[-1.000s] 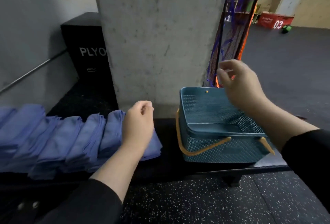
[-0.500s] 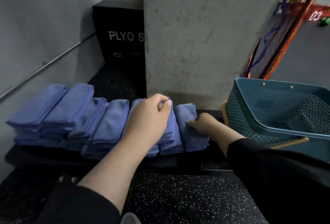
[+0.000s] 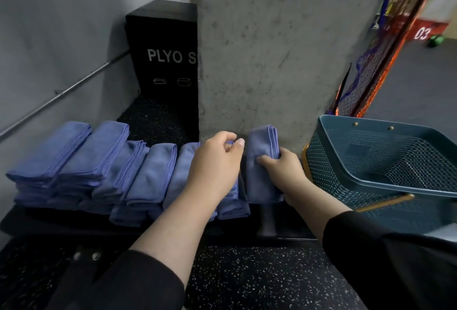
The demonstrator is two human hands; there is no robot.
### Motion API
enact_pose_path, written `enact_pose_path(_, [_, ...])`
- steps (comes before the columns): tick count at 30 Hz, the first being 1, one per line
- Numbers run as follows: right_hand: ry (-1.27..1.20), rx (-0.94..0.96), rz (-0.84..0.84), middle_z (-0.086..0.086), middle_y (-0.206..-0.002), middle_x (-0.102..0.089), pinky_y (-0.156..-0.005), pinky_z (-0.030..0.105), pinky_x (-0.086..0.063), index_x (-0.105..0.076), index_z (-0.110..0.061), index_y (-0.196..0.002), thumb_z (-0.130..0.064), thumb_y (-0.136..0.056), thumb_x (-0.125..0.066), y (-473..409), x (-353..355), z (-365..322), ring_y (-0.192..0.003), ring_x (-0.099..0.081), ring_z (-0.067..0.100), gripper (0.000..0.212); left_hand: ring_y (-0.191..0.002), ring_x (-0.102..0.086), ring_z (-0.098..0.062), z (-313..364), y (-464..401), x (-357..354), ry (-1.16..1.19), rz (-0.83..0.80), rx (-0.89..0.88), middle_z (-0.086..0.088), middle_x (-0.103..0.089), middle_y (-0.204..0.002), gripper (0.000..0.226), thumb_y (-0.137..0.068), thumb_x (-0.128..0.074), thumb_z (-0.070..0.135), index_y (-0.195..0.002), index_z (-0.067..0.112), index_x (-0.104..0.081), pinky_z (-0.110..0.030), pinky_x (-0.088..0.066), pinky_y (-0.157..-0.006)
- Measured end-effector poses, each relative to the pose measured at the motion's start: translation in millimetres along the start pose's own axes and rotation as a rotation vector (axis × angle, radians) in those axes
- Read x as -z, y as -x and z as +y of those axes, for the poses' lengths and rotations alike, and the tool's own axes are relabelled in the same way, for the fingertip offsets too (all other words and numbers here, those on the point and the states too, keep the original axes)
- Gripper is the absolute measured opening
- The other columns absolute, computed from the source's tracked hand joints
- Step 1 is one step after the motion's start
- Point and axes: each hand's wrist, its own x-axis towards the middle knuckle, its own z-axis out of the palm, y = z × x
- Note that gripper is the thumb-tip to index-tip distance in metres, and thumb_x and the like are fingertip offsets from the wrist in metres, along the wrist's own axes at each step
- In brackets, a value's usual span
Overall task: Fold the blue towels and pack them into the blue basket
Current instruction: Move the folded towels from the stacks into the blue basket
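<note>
A row of several folded blue towels (image 3: pixel 99 166) leans along a black bench. My right hand (image 3: pixel 282 173) grips the rightmost folded towel (image 3: pixel 262 146) and holds it lifted and apart from the row. My left hand (image 3: pixel 215 168) rests on top of the neighbouring towel (image 3: pixel 233 204), fingers curled over its upper edge. The blue basket (image 3: pixel 385 168) with tan handles stands to the right on the bench; what I see of its inside holds nothing.
A grey concrete pillar (image 3: pixel 267 50) rises right behind the towels. A black plyo box (image 3: pixel 163 50) stands at the back left beside a grey wall with a metal rail. Netting and a pole (image 3: pixel 385 45) lean behind the basket. Speckled black floor lies below.
My right hand came from above the basket to the end of the row, closed on the last towel and pulled it up and away. My left hand stayed on the towels.
</note>
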Motion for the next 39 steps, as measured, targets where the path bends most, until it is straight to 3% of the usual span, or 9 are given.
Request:
enact_pose_path(3, [-0.162, 0.071, -0.011, 0.003, -0.085, -0.074, -0.073, 0.041, -0.059, -0.069, -0.013, -0.091, -0.026, -0.082, -0.067, 25.7, 23.2, -34.7, -0.083, -0.071, 0.022, 0.016, -0.107, -0.067, -0.018, 7.3, 3.2, -12.6, 0.149, -0.068, 0.073, 0.008, -0.071, -0.102, 0.050, -0.095, -0.062, 0.045, -0.136, 0.015, -0.060, -0.040, -0.052, -0.097])
enact_pose_path(6, [-0.249, 0.090, -0.037, 0.004, -0.086, -0.075, -0.081, 0.051, -0.060, -0.070, -0.016, -0.092, -0.031, -0.079, -0.065, 45.2, 54.3, -57.3, -0.087, -0.073, 0.026, 0.020, -0.100, -0.071, -0.016, 23.8, 13.1, -28.7, 0.265, -0.157, 0.069, 0.003, -0.075, -0.103, 0.062, -0.080, -0.067, 0.059, -0.129, 0.020, -0.064, -0.046, -0.057, -0.091])
enact_pose_path(11, [-0.378, 0.005, -0.135, 0.019, -0.101, -0.074, -0.091, 0.053, -0.057, -0.073, -0.006, -0.099, -0.020, -0.090, -0.067, 59.8, 120.3, -68.0, -0.097, -0.072, 0.036, 0.017, -0.091, -0.075, -0.021, 47.6, 26.0, -58.7, 0.527, -0.263, 0.061, -0.001, -0.078, -0.094, 0.027, -0.083, -0.076, 0.034, -0.103, 0.017, -0.069, -0.050, -0.058, -0.089])
enact_pose_path(15, [-0.245, 0.024, -0.165, 0.021, -0.107, -0.072, -0.081, 0.041, -0.052, -0.072, -0.002, -0.104, -0.016, -0.090, -0.069, 53.8, 183.9, -75.8, -0.087, -0.066, 0.029, 0.020, -0.090, -0.074, -0.013, 69.4, 30.2, -78.8, 0.629, -0.277, -0.016, 0.004, -0.078, -0.094, 0.017, -0.096, -0.065, 0.027, -0.109, 0.017, -0.070, -0.031, -0.059, -0.079])
enact_pose_path(18, [-0.159, 0.034, -0.111, 0.020, -0.105, -0.073, -0.081, 0.040, -0.053, -0.071, 0.000, -0.107, -0.015, -0.089, -0.071, 33.2, 229.7, -78.3, -0.086, -0.065, 0.028, 0.023, -0.074, -0.069, -0.017, 69.0, 23.6, -97.1, 0.562, -0.204, 0.038, 0.000, -0.074, -0.086, 0.016, -0.100, -0.059, 0.030, -0.110, 0.021, -0.069, -0.033, -0.056, -0.061])
enact_pose_path(22, [0.058, -0.093, -0.122, 0.014, -0.094, -0.070, -0.065, 0.032, -0.055, -0.068, 0.001, -0.107, -0.018, -0.090, -0.072, -0.3, 265.0, -61.5, -0.080, -0.065, 0.024, 0.026, -0.070, -0.068, -0.014, 60.7, 15.9, -119.3, 0.313, -0.221, 0.056, 0.006, -0.071, -0.089, 0.022, -0.100, -0.056, 0.038, -0.112, 0.024, -0.068, -0.040, -0.058, -0.075])
enact_pose_path(27, [0.120, -0.264, -0.153, 0.016, -0.100, -0.070, -0.059, 0.030, -0.053, -0.066, 0.002, -0.109, -0.020, -0.089, -0.074, -39.7, 262.1, -19.7, -0.083, -0.065, 0.025, 0.031, -0.079, -0.068, -0.021, 56.4, 6.2, -140.4, 0.164, -0.293, 0.092, 0.008, -0.071, -0.080, 0.036, -0.093, -0.056, 0.057, -0.087, 0.025, -0.070, -0.044, -0.058, -0.077])
enact_pose_path(35, [0.271, -0.389, -0.305, 0.006, -0.054, -0.048, -0.038, 0.017, -0.037, -0.057, -0.004, -0.079, -0.017, -0.095, -0.067, -74.6, 216.8, 29.7, -0.040, -0.046, 0.013, 0.023, -0.078, -0.069, -0.017, 54.9, -4.8, -162.4, 0.105, -0.369, 0.058, 0.007, -0.070, -0.076, 0.039, -0.090, -0.058, 0.058, -0.085, 0.022, -0.069, -0.039, -0.056, -0.072])
enact_pose_path(39, [0.180, -0.439, -0.396, 0.013, -0.079, -0.059, -0.051, 0.028, -0.050, -0.059, 0.002, -0.105, -0.017, -0.100, -0.059, -97.2, 190.7, 37.1, -0.065, -0.057, 0.019, 0.019, -0.078, -0.069, -0.017, 53.6, -8.7, -164.7, 0.147, -0.365, 0.066, 0.007, -0.071, -0.075, 0.033, -0.088, -0.062, 0.055, -0.085, 0.023, -0.071, -0.043, -0.057, -0.073])
